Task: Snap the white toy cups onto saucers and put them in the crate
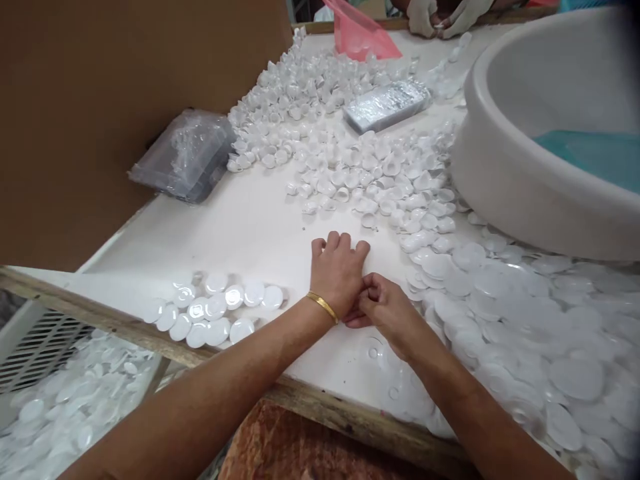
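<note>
My left hand (338, 272), with a gold bracelet (324, 307) at the wrist, is back up over the white tabletop, its fingers bent under and closed. Against its thumb side, my right hand (383, 308) is closed in a pinch. Whatever either hand holds is hidden by the fingers. Left of them, several round white plastic caps (215, 306) lie in loose rows near the table's front edge. Flat white discs (470, 283) spread in a heap on the right. Beyond my hands lies a pile of small white cup-shaped pieces (370, 163).
A large white basin (500, 153) stands at the right. Two plastic-wrapped packs, a clear one (185, 153) and a silvery one (387, 107), rest near the pile. Also there: a cardboard box (140, 67), pink scoop (357, 33), crate (45, 347), and another person's gloved hands (463, 17).
</note>
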